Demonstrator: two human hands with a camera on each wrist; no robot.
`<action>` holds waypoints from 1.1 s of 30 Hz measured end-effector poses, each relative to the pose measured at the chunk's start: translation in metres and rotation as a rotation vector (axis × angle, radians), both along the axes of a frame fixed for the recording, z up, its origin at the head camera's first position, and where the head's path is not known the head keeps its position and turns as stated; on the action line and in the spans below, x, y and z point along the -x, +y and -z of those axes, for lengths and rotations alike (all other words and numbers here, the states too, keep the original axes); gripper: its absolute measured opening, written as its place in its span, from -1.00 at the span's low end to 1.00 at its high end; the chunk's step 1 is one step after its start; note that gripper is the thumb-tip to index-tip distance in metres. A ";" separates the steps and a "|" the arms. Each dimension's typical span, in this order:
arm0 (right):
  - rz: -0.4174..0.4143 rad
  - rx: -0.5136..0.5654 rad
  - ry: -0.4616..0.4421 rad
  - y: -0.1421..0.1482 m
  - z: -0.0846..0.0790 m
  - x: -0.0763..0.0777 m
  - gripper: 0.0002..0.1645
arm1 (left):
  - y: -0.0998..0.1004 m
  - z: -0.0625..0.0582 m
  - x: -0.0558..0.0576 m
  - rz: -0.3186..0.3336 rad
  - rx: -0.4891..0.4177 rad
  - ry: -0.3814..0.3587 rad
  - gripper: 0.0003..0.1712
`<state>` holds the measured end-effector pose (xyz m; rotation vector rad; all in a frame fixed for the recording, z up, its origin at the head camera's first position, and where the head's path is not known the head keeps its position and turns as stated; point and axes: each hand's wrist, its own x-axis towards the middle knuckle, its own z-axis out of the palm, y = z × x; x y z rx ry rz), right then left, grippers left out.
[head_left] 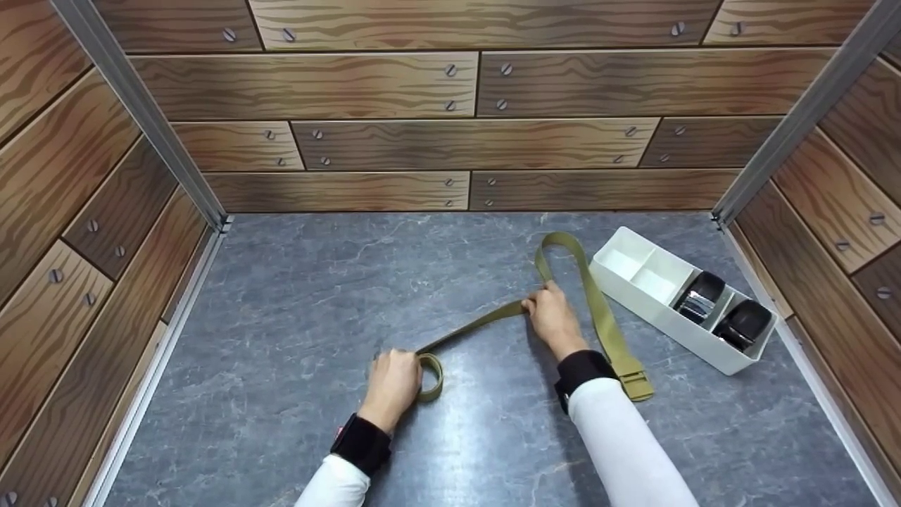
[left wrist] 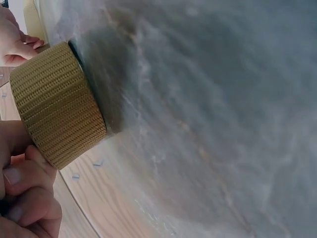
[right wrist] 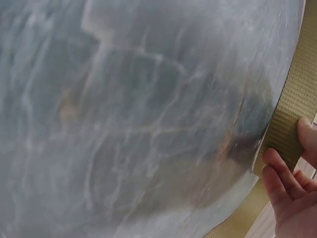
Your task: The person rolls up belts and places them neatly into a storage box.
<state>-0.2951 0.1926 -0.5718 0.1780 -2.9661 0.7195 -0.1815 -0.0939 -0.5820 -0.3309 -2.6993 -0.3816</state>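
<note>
An olive webbing strap runs between the two hands, standing on its edge over the grey marbled surface. At its near end the strap is wound into a loose coil, which my left hand grips with curled fingers. Farther right, my right hand pinches the strap between thumb and fingers. Beyond that hand the strap loops back and lies down along the right forearm, ending in a flat olive buckle. The left palm is hidden in the head view.
A white divided box stands at the right, close to the strap's loop. Two rolled black belts with shiny buckles sit in its nearer compartments. Wood-patterned walls enclose the surface at the back and sides.
</note>
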 end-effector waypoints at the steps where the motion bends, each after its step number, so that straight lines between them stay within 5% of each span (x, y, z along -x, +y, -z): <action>1: -0.002 -0.002 0.006 0.000 0.001 0.000 -0.78 | -0.001 0.001 0.000 -0.012 0.014 0.016 -0.70; 7: 0.003 -0.001 0.013 0.001 0.001 -0.001 -0.79 | -0.003 0.004 0.001 -0.056 0.013 0.078 -0.77; 16: -0.003 -0.037 0.013 -0.007 0.001 -0.006 -0.76 | 0.003 -0.003 0.001 -0.080 0.016 -0.008 -0.89; 25: -0.080 -0.041 0.169 -0.041 -0.003 -0.025 -0.65 | 0.008 -0.007 0.002 -0.036 0.035 -0.066 -0.89; 28: -0.191 0.025 0.096 -0.065 -0.006 -0.040 -0.71 | 0.010 -0.006 0.003 -0.045 0.036 -0.060 -0.91; 33: -0.447 0.129 -0.179 -0.097 -0.003 -0.067 -0.75 | 0.012 -0.006 0.003 -0.050 0.030 -0.068 -0.93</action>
